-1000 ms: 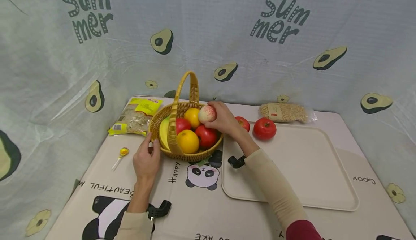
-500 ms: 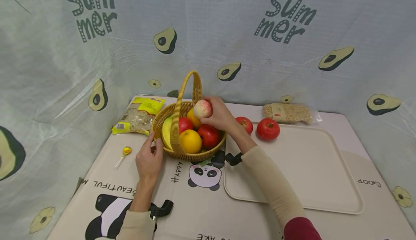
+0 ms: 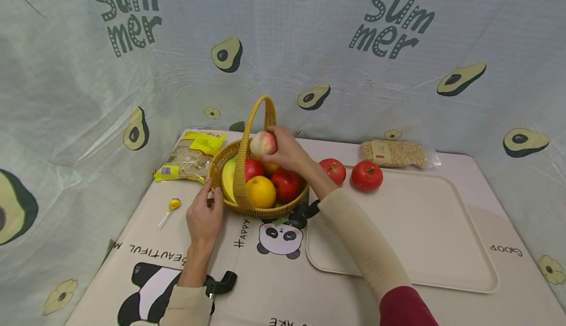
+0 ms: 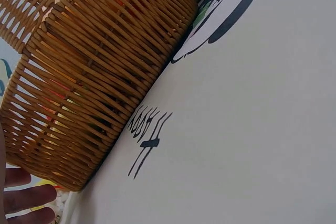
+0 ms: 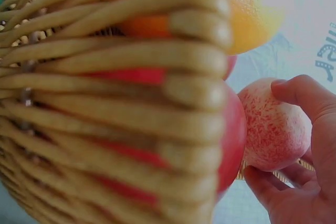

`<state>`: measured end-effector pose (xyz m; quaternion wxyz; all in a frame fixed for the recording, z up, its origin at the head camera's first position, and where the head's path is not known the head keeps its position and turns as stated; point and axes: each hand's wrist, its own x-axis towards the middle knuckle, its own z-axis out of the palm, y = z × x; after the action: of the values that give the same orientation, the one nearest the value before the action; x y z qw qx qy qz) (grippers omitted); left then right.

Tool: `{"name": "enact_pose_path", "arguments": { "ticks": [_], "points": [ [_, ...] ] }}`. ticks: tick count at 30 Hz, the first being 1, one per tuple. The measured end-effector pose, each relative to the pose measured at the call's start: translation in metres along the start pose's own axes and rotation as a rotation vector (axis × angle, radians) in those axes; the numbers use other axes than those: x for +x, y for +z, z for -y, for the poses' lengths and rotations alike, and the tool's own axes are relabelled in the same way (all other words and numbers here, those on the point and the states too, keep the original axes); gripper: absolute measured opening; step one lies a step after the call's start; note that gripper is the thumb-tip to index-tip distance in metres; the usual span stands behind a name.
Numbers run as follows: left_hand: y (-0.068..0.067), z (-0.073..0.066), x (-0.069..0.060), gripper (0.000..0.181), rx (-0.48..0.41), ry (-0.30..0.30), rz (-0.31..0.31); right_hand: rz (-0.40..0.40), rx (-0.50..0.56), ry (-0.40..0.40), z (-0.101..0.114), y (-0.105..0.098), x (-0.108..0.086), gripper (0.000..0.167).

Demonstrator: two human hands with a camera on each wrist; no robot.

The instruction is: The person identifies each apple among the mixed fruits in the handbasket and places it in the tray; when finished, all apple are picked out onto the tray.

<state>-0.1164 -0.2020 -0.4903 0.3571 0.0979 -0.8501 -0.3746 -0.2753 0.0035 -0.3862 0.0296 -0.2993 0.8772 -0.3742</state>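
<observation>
My right hand (image 3: 287, 150) grips a white-and-red peach (image 3: 262, 144) above the back of the wicker basket (image 3: 269, 213), near its handle. In the right wrist view, thumb and fingers lie around the peach (image 5: 275, 129), beside a red fruit. Inside the basket are an orange (image 3: 261, 192), red fruits (image 3: 287, 184), a banana (image 3: 229, 176) and a second orange, mostly hidden by the right hand. My left hand (image 3: 205, 218) rests with extended fingers against the basket's left side. Several of its fingers (image 4: 31, 198) show beside the wicker wall (image 4: 94, 77).
Two red apples (image 3: 367, 176) lie at the back-left edge of a beige tray (image 3: 402, 232). Behind the tray is a bag of grain (image 3: 393, 153). A yellow-and-clear bag (image 3: 187, 156) stands left of the basket, with a lollipop (image 3: 174, 204) in front of it.
My right hand has carried the peach leftward over the basket, towards the handle. The left hand stays at the basket's side. The head view has shifted slightly.
</observation>
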Motion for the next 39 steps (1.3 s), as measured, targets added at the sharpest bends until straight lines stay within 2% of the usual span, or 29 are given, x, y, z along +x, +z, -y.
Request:
{"name": "enact_pose_path", "arguments": {
  "ticks": [8,18,25,32,39],
  "points": [
    [0.001,0.001,-0.001,0.04,0.002,0.007,-0.004,0.05,0.021,0.027,0.004,0.011,0.01,0.081],
    [0.0,-0.001,-0.001,0.042,-0.012,-0.011,0.018,0.091,-0.032,0.04,0.012,0.014,0.018,0.076],
    [0.0,-0.001,-0.002,0.041,-0.006,-0.006,0.014,0.142,-0.127,0.03,0.01,0.017,0.016,0.076],
    [-0.001,-0.002,-0.003,0.041,0.0,-0.006,0.009,0.25,-0.228,0.022,0.012,0.021,0.015,0.068],
    [0.0,-0.003,-0.002,0.041,-0.002,-0.003,0.008,0.191,-0.198,0.012,0.011,0.021,0.014,0.065]
  ]
}}
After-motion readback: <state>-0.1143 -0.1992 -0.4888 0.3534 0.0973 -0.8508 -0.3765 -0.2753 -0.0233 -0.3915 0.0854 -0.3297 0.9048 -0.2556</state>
